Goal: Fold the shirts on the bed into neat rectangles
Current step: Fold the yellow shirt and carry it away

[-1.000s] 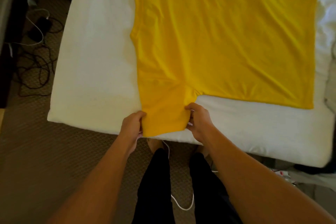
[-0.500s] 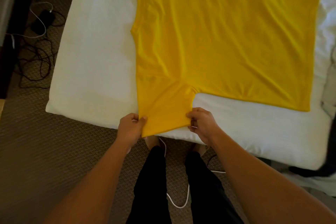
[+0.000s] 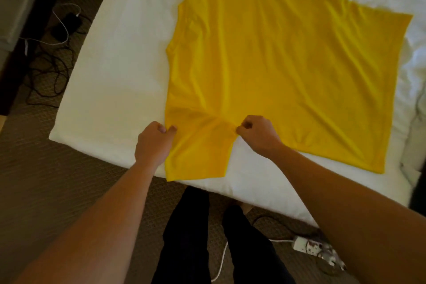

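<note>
From the head view, over the near edge of the bed [image 3: 110, 90]: yellow shirt [image 3: 276, 80] spread flat on the white sheet, near sleeve [image 3: 198, 154] reaching toward the edge. Left hand [image 3: 153, 143] pinching the sleeve's left side by the shoulder; right hand [image 3: 258, 134] pinching the cloth at the armpit. Hands apart, one at each side of the sleeve. Likely step: first fold, sleeve inward. Next move calls for lifting both pinches together and laying the sleeve flat over the body, edges straight. Cables [image 3: 46, 69] on the floor.

black cables [image 3: 48, 71] on carpet [image 3: 57, 191], white power strip [image 3: 306, 242], black trousers [image 3: 184, 237]
</note>
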Action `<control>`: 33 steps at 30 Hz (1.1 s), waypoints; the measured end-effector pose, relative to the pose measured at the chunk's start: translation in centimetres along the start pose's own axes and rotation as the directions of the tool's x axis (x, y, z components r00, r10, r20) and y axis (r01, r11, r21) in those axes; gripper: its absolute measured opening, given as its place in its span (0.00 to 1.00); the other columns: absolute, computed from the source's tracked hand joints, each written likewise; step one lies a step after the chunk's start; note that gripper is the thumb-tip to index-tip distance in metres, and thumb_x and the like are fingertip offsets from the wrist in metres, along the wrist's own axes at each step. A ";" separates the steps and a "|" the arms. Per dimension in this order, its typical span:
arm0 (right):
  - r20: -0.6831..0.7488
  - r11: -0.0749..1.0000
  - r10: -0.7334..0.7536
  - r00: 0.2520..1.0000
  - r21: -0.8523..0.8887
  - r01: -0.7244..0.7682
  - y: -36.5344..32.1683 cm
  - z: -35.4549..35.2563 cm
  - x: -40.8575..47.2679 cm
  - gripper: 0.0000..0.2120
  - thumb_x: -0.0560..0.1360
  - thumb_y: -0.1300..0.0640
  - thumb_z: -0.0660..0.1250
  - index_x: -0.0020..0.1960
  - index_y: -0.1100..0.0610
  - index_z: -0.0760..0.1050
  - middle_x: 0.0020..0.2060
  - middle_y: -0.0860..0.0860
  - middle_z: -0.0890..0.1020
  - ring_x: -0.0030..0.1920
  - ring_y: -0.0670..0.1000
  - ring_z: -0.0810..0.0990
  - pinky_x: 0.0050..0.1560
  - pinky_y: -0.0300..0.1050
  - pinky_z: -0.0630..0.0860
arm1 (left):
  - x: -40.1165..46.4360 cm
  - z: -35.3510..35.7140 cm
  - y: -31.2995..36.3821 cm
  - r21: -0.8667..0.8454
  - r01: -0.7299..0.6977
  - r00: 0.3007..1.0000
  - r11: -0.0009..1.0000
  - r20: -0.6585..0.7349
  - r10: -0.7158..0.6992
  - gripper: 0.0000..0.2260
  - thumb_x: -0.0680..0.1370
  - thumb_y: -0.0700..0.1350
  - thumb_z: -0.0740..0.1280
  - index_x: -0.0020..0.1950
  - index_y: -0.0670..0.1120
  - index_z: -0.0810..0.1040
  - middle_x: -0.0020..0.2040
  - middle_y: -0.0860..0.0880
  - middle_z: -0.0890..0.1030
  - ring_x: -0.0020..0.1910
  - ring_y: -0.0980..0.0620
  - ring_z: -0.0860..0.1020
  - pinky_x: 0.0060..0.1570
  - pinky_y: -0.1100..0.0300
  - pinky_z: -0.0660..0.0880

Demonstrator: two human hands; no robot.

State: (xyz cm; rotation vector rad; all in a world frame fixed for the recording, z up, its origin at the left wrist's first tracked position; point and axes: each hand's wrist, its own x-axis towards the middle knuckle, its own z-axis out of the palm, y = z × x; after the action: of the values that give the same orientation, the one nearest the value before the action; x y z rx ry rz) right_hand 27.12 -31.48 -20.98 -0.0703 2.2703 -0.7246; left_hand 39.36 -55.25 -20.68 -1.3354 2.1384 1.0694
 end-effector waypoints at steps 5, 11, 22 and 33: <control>-0.067 0.994 -0.101 0.993 -0.038 0.099 -5.3 -3.2 7.0 0.08 0.74 0.56 0.69 0.37 0.53 0.76 0.35 0.52 0.80 0.41 0.56 0.80 0.38 0.44 0.69 | 5.0 -0.7 4.9 -0.050 -0.090 0.994 0.995 -0.070 0.086 0.12 0.80 0.53 0.67 0.55 0.45 0.76 0.51 0.48 0.78 0.53 0.43 0.76 0.48 0.55 0.67; -0.130 0.961 -0.258 0.958 -0.136 0.240 -14.2 -6.1 16.8 0.05 0.76 0.56 0.68 0.51 0.54 0.80 0.42 0.55 0.82 0.48 0.58 0.81 0.44 0.46 0.73 | 11.7 -2.6 10.0 -0.146 -0.099 0.990 0.984 -0.116 0.082 0.15 0.80 0.54 0.67 0.57 0.43 0.78 0.52 0.46 0.80 0.53 0.42 0.78 0.45 0.56 0.67; 0.023 0.779 -0.417 0.909 -0.506 0.370 -26.7 -4.3 28.7 0.27 0.77 0.56 0.62 0.75 0.48 0.63 0.65 0.55 0.76 0.68 0.58 0.73 0.60 0.52 0.74 | 17.0 -3.2 11.0 -0.024 -0.159 0.985 0.987 -0.071 0.157 0.11 0.77 0.55 0.71 0.41 0.49 0.77 0.39 0.53 0.81 0.40 0.49 0.78 0.38 0.57 0.70; -0.012 0.821 -0.446 0.895 -0.403 0.404 -26.8 -3.0 30.9 0.17 0.79 0.59 0.63 0.66 0.51 0.75 0.58 0.55 0.81 0.62 0.57 0.76 0.55 0.48 0.75 | 17.5 -2.8 8.9 -0.354 -0.210 0.955 0.911 -0.273 0.114 0.10 0.78 0.51 0.71 0.39 0.49 0.78 0.33 0.51 0.80 0.35 0.44 0.81 0.39 0.43 0.80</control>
State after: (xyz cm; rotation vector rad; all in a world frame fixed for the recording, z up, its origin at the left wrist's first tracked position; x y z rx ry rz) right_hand -1.61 -60.48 -25.09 -0.7731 2.5021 -0.4846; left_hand 23.51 -65.35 -27.16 -1.5504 2.3399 1.5201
